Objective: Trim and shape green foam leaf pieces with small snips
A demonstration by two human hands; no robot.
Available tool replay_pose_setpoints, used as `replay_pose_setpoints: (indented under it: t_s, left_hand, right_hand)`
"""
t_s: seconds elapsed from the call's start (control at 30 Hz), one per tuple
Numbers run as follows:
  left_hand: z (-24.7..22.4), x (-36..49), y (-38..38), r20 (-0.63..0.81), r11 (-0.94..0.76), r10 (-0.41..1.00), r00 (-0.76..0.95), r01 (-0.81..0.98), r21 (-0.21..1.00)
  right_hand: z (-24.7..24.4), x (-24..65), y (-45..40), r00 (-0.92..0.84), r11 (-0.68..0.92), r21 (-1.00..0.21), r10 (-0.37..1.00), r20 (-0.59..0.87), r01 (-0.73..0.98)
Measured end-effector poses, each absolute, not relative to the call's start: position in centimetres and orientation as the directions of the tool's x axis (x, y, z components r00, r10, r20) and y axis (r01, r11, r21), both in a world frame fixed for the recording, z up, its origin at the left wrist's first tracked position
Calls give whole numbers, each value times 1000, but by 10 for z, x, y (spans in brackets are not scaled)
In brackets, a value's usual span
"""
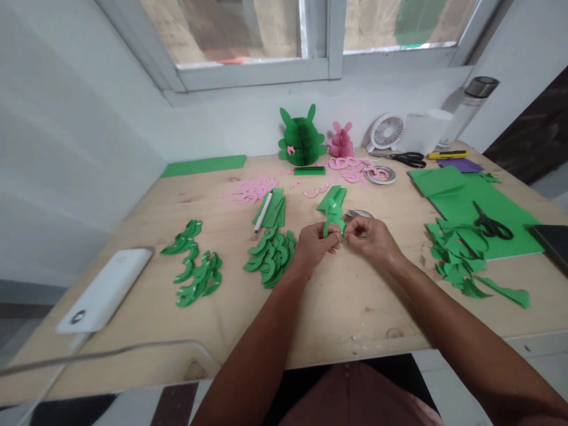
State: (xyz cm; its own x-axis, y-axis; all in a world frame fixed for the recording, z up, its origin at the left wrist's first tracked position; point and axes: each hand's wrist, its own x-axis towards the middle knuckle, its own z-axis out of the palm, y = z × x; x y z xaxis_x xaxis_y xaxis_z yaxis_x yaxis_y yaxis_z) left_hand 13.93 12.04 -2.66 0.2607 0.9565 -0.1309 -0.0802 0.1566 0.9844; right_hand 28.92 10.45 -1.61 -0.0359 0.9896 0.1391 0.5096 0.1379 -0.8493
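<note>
My left hand (320, 241) is closed on a green paper cutout (333, 227) with a curved shape. Right beside it, my right hand (369, 235) pinches its fingertips together at the cutout's edge. What lies between those fingertips is too small to make out. Just behind my hands are folded green paper strips (333, 198) and a roll of tape (360, 214), partly hidden by my right hand. To the left of my left hand sits a pile of curved green paper cutouts (273, 255), with more green cutouts bearing shiny strips (202, 278) farther left.
Green paper scraps (457, 254) and scissors (491, 222) lie on the right with green sheets (510, 204). At the back stand a green paper figure (302, 141), a pink one (341, 142) and a small fan (387, 131). A power bank (106, 290) with a cable lies left.
</note>
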Motion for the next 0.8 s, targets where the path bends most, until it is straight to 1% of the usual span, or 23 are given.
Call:
replay_pose_setpoints:
  t_s: [0.23,0.53,0.8]
  left_hand:
    - [-27,140,120,-128,147,962,243,-62,987]
    - [-24,141,119,-154,171,967,202,-66,983]
    - [-21,141,118,-197,223,964,179,-141,965]
  right_hand:
    - [-18,289,105,-28,124,-845,991,128,520]
    - [-13,289,103,-63,182,-853,983,174,490]
    - [-10,292,103,15,155,-874,983,183,460]
